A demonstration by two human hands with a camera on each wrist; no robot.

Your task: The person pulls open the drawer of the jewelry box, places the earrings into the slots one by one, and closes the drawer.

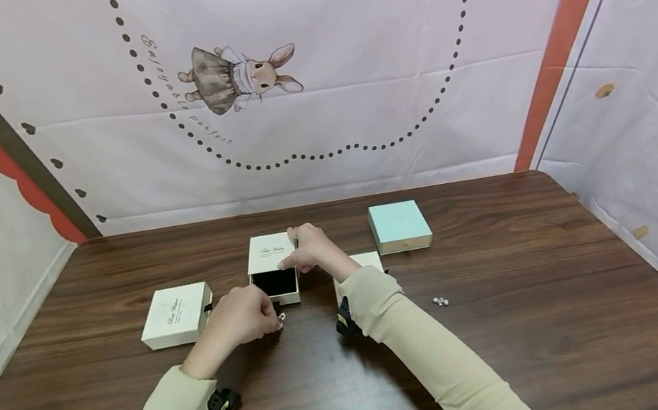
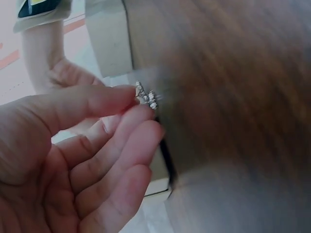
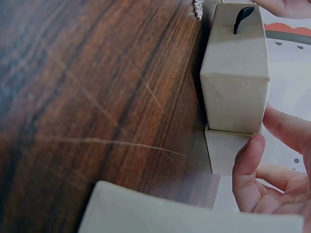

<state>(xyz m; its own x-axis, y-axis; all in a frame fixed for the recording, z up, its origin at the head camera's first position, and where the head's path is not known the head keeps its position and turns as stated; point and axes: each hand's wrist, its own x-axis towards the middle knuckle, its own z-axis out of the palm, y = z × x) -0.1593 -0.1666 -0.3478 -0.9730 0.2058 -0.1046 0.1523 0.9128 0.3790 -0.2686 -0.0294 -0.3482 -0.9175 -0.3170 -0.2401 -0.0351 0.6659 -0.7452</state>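
A white gift box [image 1: 269,245] stands with its black-lined drawer [image 1: 275,282] pulled out toward me. My left hand [image 1: 241,315] is just in front of that drawer. Between its thumb and forefinger it pinches a small sparkling silver jewelry piece [image 2: 147,97], whose exact kind I cannot tell. My right hand [image 1: 313,248] grips the box's outer sleeve at the right side, thumb on the near part and fingers farther back. In the right wrist view, a dark pull tab [image 3: 242,20] sticks out from the drawer front [image 3: 235,43].
A closed white box [image 1: 174,316] lies at the left. Another white box [image 1: 367,259] is partly hidden under my right forearm. A mint-green box [image 1: 401,225] stands at the back right, with a small silvery cluster [image 1: 440,302] nearer me on the wooden table [image 1: 550,313].
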